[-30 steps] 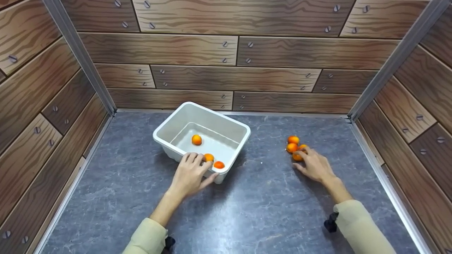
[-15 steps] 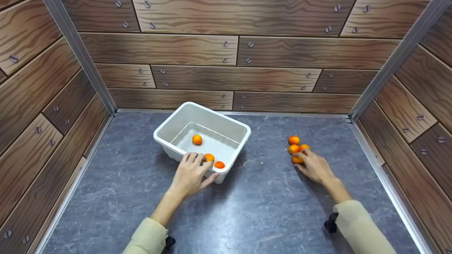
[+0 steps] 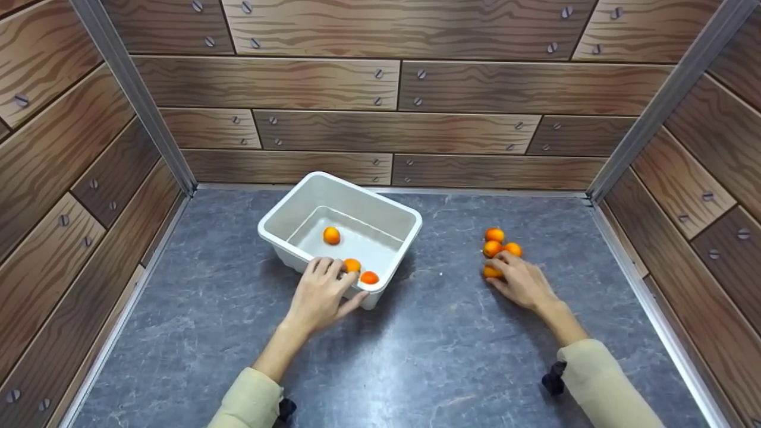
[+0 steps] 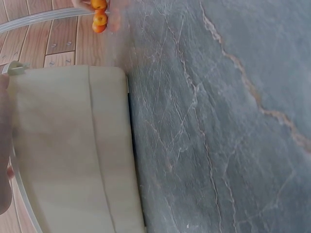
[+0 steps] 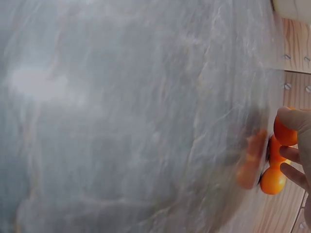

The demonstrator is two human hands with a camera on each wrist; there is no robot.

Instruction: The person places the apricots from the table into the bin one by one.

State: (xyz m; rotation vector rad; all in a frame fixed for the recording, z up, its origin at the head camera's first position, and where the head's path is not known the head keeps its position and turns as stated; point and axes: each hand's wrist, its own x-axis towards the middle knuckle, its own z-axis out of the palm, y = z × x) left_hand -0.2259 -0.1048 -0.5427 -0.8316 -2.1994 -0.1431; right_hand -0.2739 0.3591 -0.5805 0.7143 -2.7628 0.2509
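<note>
My left hand holds the near rim of a pale grey plastic bin, fingers over the edge and thumb outside. Inside lie three small oranges, one orange in the middle and two by the near wall. On the right, my right hand pinches a small orange between thumb and fingers, low over the floor. Three more oranges lie in a cluster just beyond its fingertips. In the right wrist view the thumb rests on the held orange. The bin's outer wall fills much of the left wrist view.
The grey marbled floor spreads between the bin and the right-hand cluster. Wood-plank panels stand at the back and on both sides, with metal strips along their lower edges. The bin sits near the back panel.
My right hand has drawn one orange slightly left and toward me, away from the cluster, and now pinches it. The other oranges there shifted a little. The left hand and bin stayed put.
</note>
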